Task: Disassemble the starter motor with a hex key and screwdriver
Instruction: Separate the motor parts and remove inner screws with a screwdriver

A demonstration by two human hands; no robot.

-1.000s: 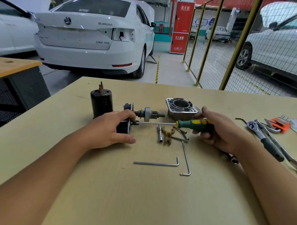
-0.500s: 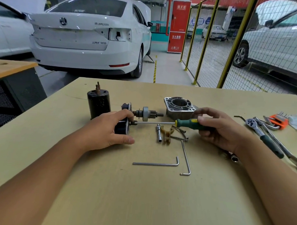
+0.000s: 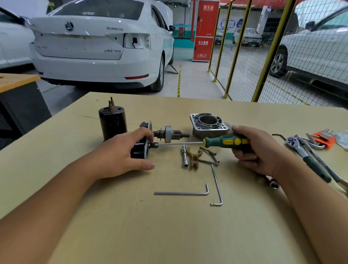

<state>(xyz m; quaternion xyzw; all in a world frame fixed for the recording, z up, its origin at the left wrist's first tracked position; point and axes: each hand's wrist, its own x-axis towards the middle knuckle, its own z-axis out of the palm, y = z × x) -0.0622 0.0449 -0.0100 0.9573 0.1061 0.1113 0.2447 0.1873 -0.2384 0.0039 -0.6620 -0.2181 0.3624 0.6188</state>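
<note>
L hand [image 3: 127, 156] wrapped round black starter motor part [image 3: 140, 150], lying on its side on counter [image 3: 165, 230], thumb stretched along counter in front. R hand [image 3: 253, 152] gripping green/yellow screwdriver [image 3: 224, 142] by handle; shaft horizontal, tip at end face of motor part. Behind shaft: pinion/shaft assy [image 3: 169, 134] sticking out toward alum. housing [image 3: 209, 125], which sits flange-up just behind R hand. Black cylindrical motor body [image 3: 112, 122] upright, copper terminals on top, just behind L hand. Near shaft on counter: small socket [image 3: 184, 156], tan plastic fork [image 3: 195, 159], couple long screws [image 3: 209, 151]. Closer in, two hex keys [image 3: 182, 193], [image 3: 216, 185], apart from hands. Far R: ratchet [image 3: 306, 156], orange hex key set [image 3: 324, 137].
</note>
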